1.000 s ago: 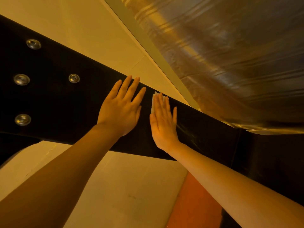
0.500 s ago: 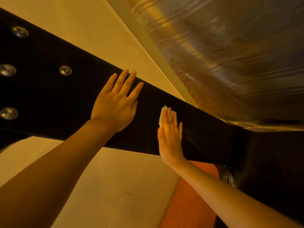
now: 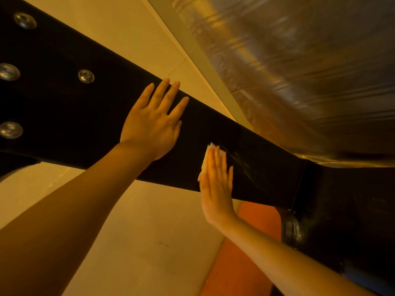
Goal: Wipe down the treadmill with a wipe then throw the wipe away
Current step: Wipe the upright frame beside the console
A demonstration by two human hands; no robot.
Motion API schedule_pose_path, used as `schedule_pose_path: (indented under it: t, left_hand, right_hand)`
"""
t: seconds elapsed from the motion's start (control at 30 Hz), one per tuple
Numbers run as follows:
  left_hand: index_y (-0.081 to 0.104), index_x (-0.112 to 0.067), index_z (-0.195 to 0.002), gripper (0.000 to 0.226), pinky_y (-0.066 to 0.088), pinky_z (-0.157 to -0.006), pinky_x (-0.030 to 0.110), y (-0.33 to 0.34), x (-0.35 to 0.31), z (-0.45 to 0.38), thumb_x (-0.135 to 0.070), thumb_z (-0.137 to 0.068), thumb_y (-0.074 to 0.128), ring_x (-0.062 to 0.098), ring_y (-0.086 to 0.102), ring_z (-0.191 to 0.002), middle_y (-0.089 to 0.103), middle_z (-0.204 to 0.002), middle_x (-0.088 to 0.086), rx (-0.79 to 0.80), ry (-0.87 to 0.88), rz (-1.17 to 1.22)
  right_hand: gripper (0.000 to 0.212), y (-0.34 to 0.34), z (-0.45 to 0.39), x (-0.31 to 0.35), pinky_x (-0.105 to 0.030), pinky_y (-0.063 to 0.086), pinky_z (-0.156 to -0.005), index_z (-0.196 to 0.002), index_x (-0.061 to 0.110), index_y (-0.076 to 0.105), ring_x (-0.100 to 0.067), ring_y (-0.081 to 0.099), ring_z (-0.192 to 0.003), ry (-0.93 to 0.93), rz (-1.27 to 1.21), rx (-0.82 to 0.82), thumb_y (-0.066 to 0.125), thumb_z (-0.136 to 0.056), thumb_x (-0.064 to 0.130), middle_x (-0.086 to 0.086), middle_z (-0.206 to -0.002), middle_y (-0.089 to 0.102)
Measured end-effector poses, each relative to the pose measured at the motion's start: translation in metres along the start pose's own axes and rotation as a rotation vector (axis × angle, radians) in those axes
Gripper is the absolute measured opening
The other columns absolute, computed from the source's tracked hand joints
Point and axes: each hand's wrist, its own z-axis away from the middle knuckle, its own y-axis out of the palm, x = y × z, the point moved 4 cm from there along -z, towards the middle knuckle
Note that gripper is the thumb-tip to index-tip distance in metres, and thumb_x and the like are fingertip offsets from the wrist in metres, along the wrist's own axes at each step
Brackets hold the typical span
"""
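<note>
A black treadmill beam [image 3: 89, 116] runs from the upper left down to the right. My left hand [image 3: 154, 122] lies flat on it with straight fingers spread. My right hand [image 3: 215, 180] presses a white wipe [image 3: 207, 155] against the beam's lower part with flat fingers; only the wipe's left edge and top corner peek out from under the fingers. Faint wet streaks show on the black surface just right of the wipe.
Several round metal bolts [image 3: 86, 76] sit in the beam at the left. The grey treadmill belt [image 3: 299, 71] fills the upper right. A black base [image 3: 352, 221] joins the beam at the right. Pale floor [image 3: 149, 242] and an orange mat [image 3: 241, 263] lie below.
My right hand has slid the wipe down and to the right along the beam. My left hand stays flat in about the same place on the beam.
</note>
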Motion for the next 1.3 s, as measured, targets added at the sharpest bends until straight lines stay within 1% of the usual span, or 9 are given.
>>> schedule_pose_path:
  t: [0.13,0.23,0.33,0.47,0.6,0.83,0.9,1.07,1.3]
  left_hand:
    - [0.008,-0.023,-0.159,0.062,0.004,-0.124,0.047,-0.001,0.000,0.000,-0.047,-0.101,0.004,0.032,-0.002,-0.153,0.002,-0.166,0.014,0.014,-0.011,-0.001]
    - [0.010,-0.024,-0.159,0.061,0.004,-0.123,0.047,-0.001,-0.005,0.004,-0.046,-0.102,0.006,0.032,0.000,-0.153,0.003,-0.166,0.014,0.037,-0.040,0.008]
    - [0.004,-0.025,-0.158,0.060,0.000,-0.122,0.048,0.002,-0.017,0.015,-0.046,-0.102,0.010,0.032,-0.005,-0.153,-0.003,-0.166,0.013,0.086,-0.068,0.018]
    - [0.007,-0.023,-0.159,0.061,-0.001,-0.122,0.049,0.004,-0.038,0.037,-0.046,-0.103,0.015,0.032,-0.003,-0.153,0.000,-0.166,0.013,0.090,-0.074,0.054]
    - [0.004,-0.019,-0.159,0.062,-0.002,-0.123,0.049,0.010,-0.060,0.053,-0.044,-0.104,0.014,0.033,-0.007,-0.152,-0.004,-0.166,0.015,0.131,-0.009,0.078]
    - [0.000,-0.018,-0.159,0.061,-0.005,-0.122,0.048,0.009,-0.063,0.054,-0.043,-0.103,0.008,0.033,-0.010,-0.152,-0.006,-0.165,0.015,0.119,0.008,0.086]
    - [0.001,-0.018,-0.159,0.061,-0.004,-0.123,0.048,0.009,-0.064,0.054,-0.043,-0.103,0.008,0.033,-0.010,-0.152,-0.006,-0.165,0.016,0.112,0.010,0.090]
    - [0.002,-0.018,-0.159,0.062,-0.002,-0.124,0.049,0.010,-0.063,0.054,-0.042,-0.103,0.010,0.033,-0.011,-0.152,-0.006,-0.165,0.016,0.107,0.006,0.123]
    - [-0.004,-0.018,-0.158,0.062,-0.005,-0.123,0.048,0.008,-0.066,0.054,-0.043,-0.102,0.006,0.034,-0.014,-0.151,-0.011,-0.164,0.016,0.112,0.003,0.106]
  right_hand:
    - [0.060,0.005,0.010,-0.011,-0.039,-0.014,-0.121,-0.151,0.044,-0.018,-0.005,-0.018,-0.150,0.020,0.026,-0.004,-0.009,-0.095,0.065,0.022,-0.160,-0.022]
    - [0.068,-0.005,-0.020,-0.016,-0.042,-0.012,-0.122,-0.154,0.039,-0.011,-0.006,-0.016,-0.150,0.088,0.041,-0.079,-0.012,-0.092,0.068,0.016,-0.162,-0.016]
    - [0.071,-0.009,-0.027,-0.017,-0.042,-0.011,-0.122,-0.156,0.035,-0.006,-0.007,-0.015,-0.151,0.072,0.049,-0.097,-0.010,-0.093,0.068,0.013,-0.164,-0.012]
    - [0.059,0.005,0.011,-0.011,-0.044,-0.010,-0.122,-0.153,0.041,-0.016,-0.009,-0.016,-0.151,0.050,0.049,-0.051,-0.005,-0.098,0.062,0.014,-0.164,-0.016]
    - [0.056,0.017,0.036,-0.006,-0.039,-0.014,-0.120,-0.152,0.044,-0.018,-0.009,-0.018,-0.151,0.071,0.021,-0.031,-0.005,-0.100,0.059,0.016,-0.163,-0.019]
    - [0.058,-0.006,-0.027,-0.022,-0.044,-0.012,-0.121,-0.158,0.031,-0.005,-0.010,-0.015,-0.151,0.149,0.067,-0.148,0.008,-0.104,0.049,0.011,-0.165,-0.011]
    - [0.059,-0.006,-0.019,-0.017,-0.044,-0.011,-0.121,-0.158,0.030,-0.005,-0.010,-0.014,-0.152,0.126,0.066,-0.139,0.007,-0.103,0.049,0.010,-0.166,-0.009]
    - [0.055,0.005,0.022,-0.007,-0.043,-0.009,-0.123,-0.156,0.033,-0.008,-0.009,-0.015,-0.151,-0.008,0.084,-0.009,0.006,-0.105,0.047,0.011,-0.165,-0.010]
    - [0.065,-0.015,-0.037,-0.016,-0.043,-0.013,-0.120,-0.158,0.031,0.001,-0.009,-0.011,-0.152,-0.017,0.093,-0.101,-0.003,-0.099,0.059,0.013,-0.164,-0.006]
